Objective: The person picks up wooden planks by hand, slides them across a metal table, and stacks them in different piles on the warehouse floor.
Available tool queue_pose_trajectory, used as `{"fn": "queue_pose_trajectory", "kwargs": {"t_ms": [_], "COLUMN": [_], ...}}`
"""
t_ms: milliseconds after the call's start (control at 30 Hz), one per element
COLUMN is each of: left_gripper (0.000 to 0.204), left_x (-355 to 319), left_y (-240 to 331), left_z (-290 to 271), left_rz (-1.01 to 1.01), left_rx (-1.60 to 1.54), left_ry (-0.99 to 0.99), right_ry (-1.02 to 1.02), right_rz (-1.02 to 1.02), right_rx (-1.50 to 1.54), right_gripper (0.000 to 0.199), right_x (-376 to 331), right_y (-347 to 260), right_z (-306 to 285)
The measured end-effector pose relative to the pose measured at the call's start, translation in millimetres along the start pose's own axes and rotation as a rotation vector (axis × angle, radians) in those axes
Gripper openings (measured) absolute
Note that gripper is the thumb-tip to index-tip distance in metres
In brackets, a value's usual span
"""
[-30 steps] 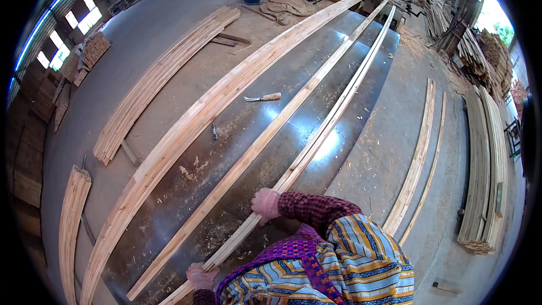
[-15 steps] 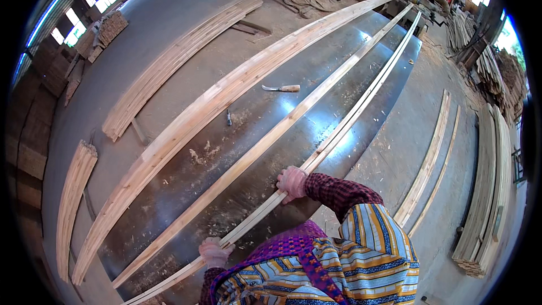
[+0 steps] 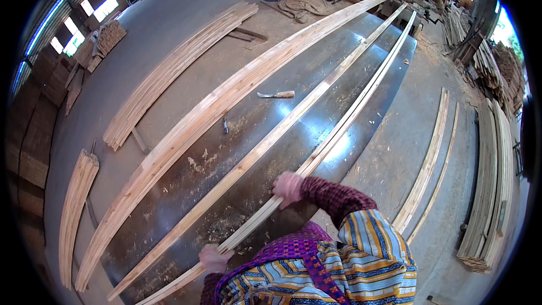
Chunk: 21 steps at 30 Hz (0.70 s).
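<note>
A long wooden strip point(image 3: 339, 135) is gripped on the steel table point(image 3: 293, 152).
It is clasped by the left hand point(image 3: 213, 258) and right hand point(image 3: 288, 187), closed around it.

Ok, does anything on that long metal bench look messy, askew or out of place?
Only minor things. Wood shavings lie scattered over the dark metal bench, and a wooden-handled knife lies loose between the strips. The strip under the left hand and right hand looks intact.
</note>
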<state>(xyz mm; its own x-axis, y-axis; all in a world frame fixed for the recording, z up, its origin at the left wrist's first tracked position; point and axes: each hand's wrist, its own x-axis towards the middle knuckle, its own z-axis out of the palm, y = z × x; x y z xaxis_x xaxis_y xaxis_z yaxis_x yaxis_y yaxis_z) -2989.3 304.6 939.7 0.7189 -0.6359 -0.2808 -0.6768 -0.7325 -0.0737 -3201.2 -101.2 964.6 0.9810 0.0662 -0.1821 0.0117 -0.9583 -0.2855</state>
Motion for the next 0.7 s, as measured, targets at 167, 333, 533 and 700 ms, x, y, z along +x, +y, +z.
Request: {"fn": "queue_pose_trajectory", "kwargs": {"t_ms": [167, 333, 533, 700], "left_gripper": [0.069, 0.068, 0.068, 0.072], "left_x": [11.1, 0.1, -8.3, -9.0], "left_y": [24.0, 17.2, -1.9, 11.7], "left_z": [3.5, -1.7, 12.7, -8.4], "left_rz": [-0.011, 0.135, 0.163, 0.119], "left_rx": [0.001, -0.078, -0.133, 0.030], "left_ry": [-0.020, 0.188, 0.147, 0.053], "right_ry": [-0.112, -0.094, -0.171, -0.231], "right_rz": [0.086, 0.089, 0.197, 0.219], "right_rx": [-0.042, -0.065, -0.069, -0.107], "right_gripper": [0.065, 0.064, 0.065, 0.069], "right_x": [-9.0, -6.2, -5.1, 3.4], "right_y": [1.9, 3.8, -6.9, -11.6], "right_z": [-11.3, -11.4, -21.3, -29.5]}}
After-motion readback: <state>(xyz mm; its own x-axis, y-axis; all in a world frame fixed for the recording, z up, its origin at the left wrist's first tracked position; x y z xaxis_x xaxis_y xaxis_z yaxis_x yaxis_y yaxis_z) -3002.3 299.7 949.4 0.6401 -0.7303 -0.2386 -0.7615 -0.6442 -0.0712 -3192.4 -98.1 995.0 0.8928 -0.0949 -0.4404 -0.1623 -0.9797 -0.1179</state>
